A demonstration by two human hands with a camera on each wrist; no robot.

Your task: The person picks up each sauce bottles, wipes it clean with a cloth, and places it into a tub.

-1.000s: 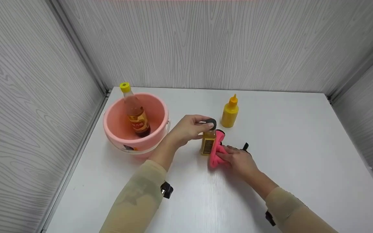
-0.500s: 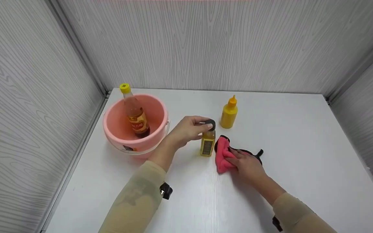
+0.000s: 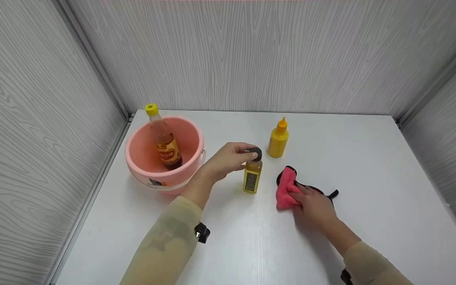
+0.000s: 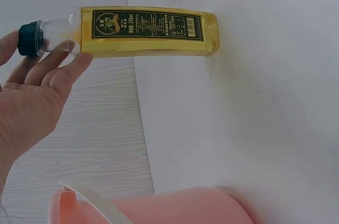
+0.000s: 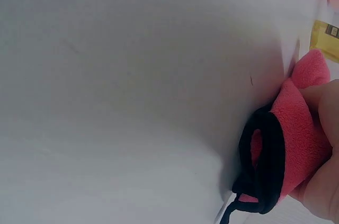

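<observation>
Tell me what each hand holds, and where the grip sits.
Left hand pinches the oil bottle at its dark cap and neck. Right hand holds the pink cloth by its near edge.

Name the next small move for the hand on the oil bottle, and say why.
Probably lift the oil bottle toward the pink bucket: the left hand grips its dark cap, the right hand holds the pink cloth apart from it, one bottle already stands inside.

Right hand drags pink cloth rightward across table, away from oil bottle; now well apart.
</observation>
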